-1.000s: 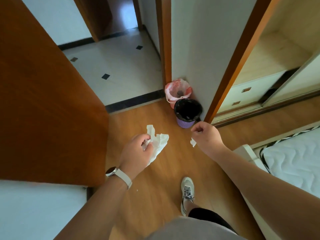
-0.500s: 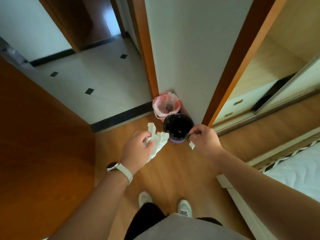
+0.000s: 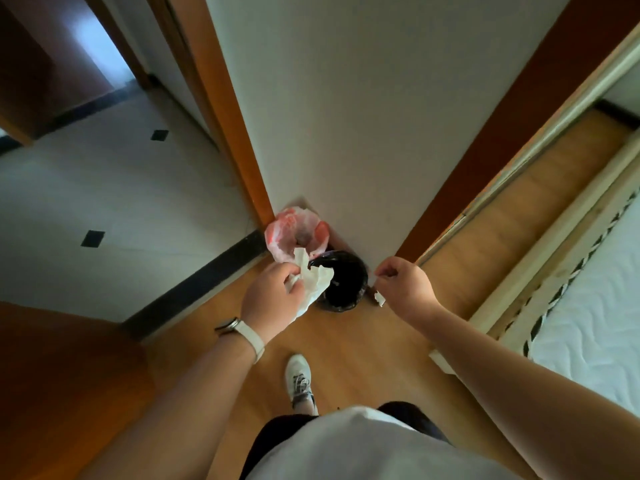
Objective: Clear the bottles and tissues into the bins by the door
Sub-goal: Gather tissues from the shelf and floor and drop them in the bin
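Two small bins stand on the wood floor against the white wall beside the doorway. The nearer bin [image 3: 349, 289] has a black liner. Behind it, the farther bin [image 3: 287, 233] has a pink-and-white bag liner. My left hand [image 3: 273, 299] grips a crumpled white tissue [image 3: 313, 280] that hangs over the left rim of the black bin. My right hand [image 3: 403, 285], just right of that bin, pinches a small white scrap of tissue [image 3: 380, 299]. No bottle is in view.
A wooden door [image 3: 59, 386] stands open at lower left, and a white tiled hallway [image 3: 104, 202] lies beyond the dark threshold. A bed with a white mattress [image 3: 595, 306] is at right. My white shoe [image 3: 298, 379] is on the floor below the bins.
I have walked up to the bins, which now lie right under my hands. The left hand's tissue has moved from over the floor to over the black bin's rim.
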The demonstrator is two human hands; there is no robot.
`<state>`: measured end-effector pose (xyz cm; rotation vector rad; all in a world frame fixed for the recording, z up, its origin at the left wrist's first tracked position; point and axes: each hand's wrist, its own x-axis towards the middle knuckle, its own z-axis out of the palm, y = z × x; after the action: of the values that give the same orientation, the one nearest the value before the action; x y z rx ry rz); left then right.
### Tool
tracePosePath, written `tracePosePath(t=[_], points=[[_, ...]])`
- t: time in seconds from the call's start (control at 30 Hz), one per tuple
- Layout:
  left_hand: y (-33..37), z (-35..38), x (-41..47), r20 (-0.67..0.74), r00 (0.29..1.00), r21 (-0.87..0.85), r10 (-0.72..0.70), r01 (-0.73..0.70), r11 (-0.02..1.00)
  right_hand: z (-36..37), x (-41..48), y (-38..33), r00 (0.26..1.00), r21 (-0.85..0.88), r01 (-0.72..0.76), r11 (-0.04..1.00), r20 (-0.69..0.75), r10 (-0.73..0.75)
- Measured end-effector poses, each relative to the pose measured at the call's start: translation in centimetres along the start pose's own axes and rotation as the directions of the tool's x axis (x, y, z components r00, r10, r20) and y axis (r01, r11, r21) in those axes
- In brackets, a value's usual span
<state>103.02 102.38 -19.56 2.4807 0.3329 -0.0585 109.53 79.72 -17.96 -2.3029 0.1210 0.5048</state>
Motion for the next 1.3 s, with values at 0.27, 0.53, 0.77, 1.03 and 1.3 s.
tracePosePath(t=[0.27,0.53,0.77,1.03,1.3], points=[[-2.8,3.1,9.4,0.157,0.985,-0.041,0.076,-0.071,0.997,2.6,6.1,-0.4,0.989,0.044,-0.121,0.992,-0.085,0.124],[-8.3,14.2,18.3,0.197,0.976,0.028,0.09,-0.097,0.995,8.9,17.4,5.2,0.987,0.087,-0.15,0.985,-0.044,0.154],[-15.8,27.6,22.2,0.252,0.966,0.118,-0.051,0.022,0.993,18.6,27.4,14.7,0.985,0.004,-0.17,0.985,0.029,0.17],[-24.1,41.2,23.5,0.222,0.97,0.123,-0.099,0.072,0.99,28.5,35.7,26.2,0.986,-0.137,-0.132,0.982,0.085,0.145],[-28.1,46.1,25.1,0.349,0.937,0.155,-0.007,-0.051,0.987,32.4,37.7,31.9,0.953,-0.264,0.087,0.961,0.302,-0.004]])
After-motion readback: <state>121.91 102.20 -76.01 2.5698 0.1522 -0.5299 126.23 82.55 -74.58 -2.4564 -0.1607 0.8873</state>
